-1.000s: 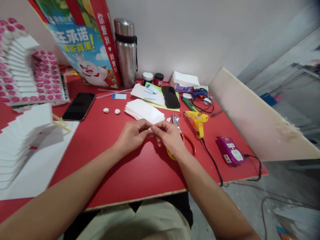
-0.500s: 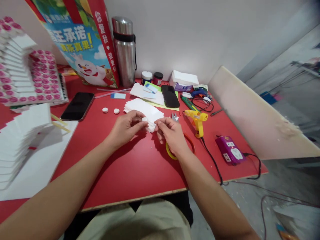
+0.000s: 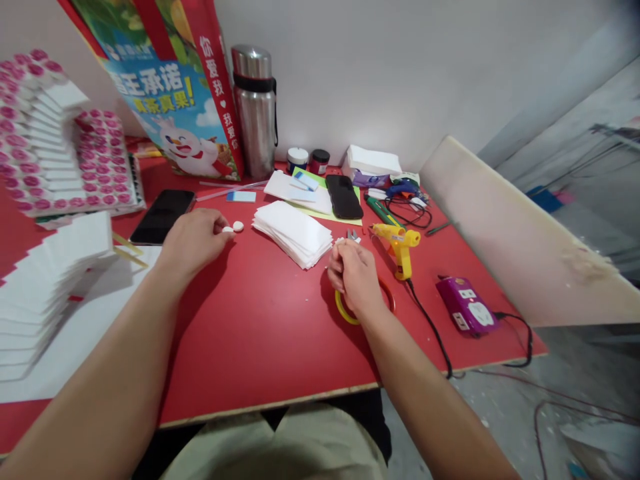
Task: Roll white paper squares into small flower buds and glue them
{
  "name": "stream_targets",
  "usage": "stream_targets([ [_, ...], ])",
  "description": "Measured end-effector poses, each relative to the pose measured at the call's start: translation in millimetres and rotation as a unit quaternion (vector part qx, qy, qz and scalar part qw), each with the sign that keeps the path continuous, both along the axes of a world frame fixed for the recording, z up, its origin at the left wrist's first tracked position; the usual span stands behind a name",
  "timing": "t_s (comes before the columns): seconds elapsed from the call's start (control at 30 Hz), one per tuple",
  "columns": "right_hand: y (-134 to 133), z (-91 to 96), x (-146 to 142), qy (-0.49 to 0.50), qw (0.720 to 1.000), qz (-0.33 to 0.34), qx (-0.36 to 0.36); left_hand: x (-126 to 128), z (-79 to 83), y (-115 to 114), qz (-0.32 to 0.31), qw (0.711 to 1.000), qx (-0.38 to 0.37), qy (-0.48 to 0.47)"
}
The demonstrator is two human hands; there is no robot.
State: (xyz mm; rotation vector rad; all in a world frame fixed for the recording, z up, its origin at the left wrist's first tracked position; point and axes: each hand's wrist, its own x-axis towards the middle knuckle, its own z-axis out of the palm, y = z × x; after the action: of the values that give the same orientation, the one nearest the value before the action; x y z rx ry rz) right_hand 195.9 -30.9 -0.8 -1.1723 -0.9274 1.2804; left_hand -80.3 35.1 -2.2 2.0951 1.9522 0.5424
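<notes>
My left hand point(image 3: 193, 241) rests on the red table point(image 3: 260, 333) with its fingers curled. Its fingertips pinch a small white round piece point(image 3: 228, 230), and a second white piece point(image 3: 239, 226) lies just to the right. My right hand point(image 3: 353, 275) is closed in a loose fist beside a stack of white paper sheets point(image 3: 295, 233), its fingertips pressed together on something small and pale that I cannot make out. Scissors point(image 3: 354, 235) lie just beyond its fingers. A yellow and red ring point(image 3: 343, 310) lies partly under its wrist.
A yellow glue gun point(image 3: 399, 243) and purple power strip point(image 3: 467, 307) with cords lie to the right. Two black phones point(image 3: 163, 217) point(image 3: 344, 197), a steel flask point(image 3: 256, 110), a printed bag point(image 3: 170, 93), pink-dotted card stacks point(image 3: 65, 160) and fanned white cards point(image 3: 45, 280) fill the back and left.
My hands have parted. The left hand carried a small white round piece leftward to the loose white pieces. The right hand stayed near the scissors and closed.
</notes>
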Motion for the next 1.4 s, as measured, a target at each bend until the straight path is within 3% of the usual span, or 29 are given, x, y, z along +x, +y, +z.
stream_targets([
  [0.2, -2, -2.8, 1, -0.016, 0.999, -0.011, 0.034, -1, -6.8, 2, -0.003, 1.000, -0.014, 0.009],
  [0.33, -2, -5.3, 4, -0.015, 0.997, -0.003, 0.076, -6, 1.9, -2, 0.011, 1.000, -0.027, -0.002],
  [0.4, -1, -6.6, 5, -0.013, 0.996, -0.008, 0.085, -9, 7.6, -3, 0.035, 0.998, 0.010, -0.050],
  [0.47, 0, -8.0, 5, -0.014, 0.995, -0.016, 0.100, -10, 10.3, -1, 0.116, 0.973, 0.128, -0.152],
  [0.6, 1, -10.3, 7, -0.042, 0.989, -0.043, 0.137, -8, 5.4, 7, 0.186, 0.875, 0.350, -0.280],
  [0.67, 2, -10.0, 9, -0.064, 0.985, -0.067, 0.147, -4, 1.8, 10, 0.193, 0.841, 0.397, -0.312],
  [0.77, 3, -3.9, 17, -0.098, 0.978, -0.112, 0.146, 2, -0.7, 10, 0.193, 0.828, 0.418, -0.321],
  [0.87, 3, 12.6, 28, -0.193, 0.959, -0.136, 0.159, 7, -1.6, 8, 0.201, 0.834, 0.413, -0.307],
  [1.0, 8, 43.6, 36, -0.416, 0.879, -0.103, 0.210, 8, -6.7, 10, 0.199, 0.847, 0.393, -0.296],
  [1.1, 15, 57.0, 27, -0.481, 0.835, -0.068, 0.258, 5, -9.8, 10, 0.197, 0.857, 0.379, -0.289],
  [1.17, 19, 55.4, 15, -0.487, 0.825, -0.065, 0.281, 1, -7.8, 9, 0.199, 0.873, 0.357, -0.267],
  [1.23, 22, 45.7, 2, -0.474, 0.828, -0.060, 0.292, -3, -2.0, 5, 0.200, 0.908, 0.304, -0.207],
  [1.3, 23, 30.8, -7, -0.452, 0.840, -0.063, 0.293, -6, 5.6, 0, 0.185, 0.959, 0.196, -0.089],
  [1.4, 25, 9.7, -8, -0.442, 0.853, -0.060, 0.272, -6, 13.3, -5, 0.129, 0.990, 0.043, 0.031],
])
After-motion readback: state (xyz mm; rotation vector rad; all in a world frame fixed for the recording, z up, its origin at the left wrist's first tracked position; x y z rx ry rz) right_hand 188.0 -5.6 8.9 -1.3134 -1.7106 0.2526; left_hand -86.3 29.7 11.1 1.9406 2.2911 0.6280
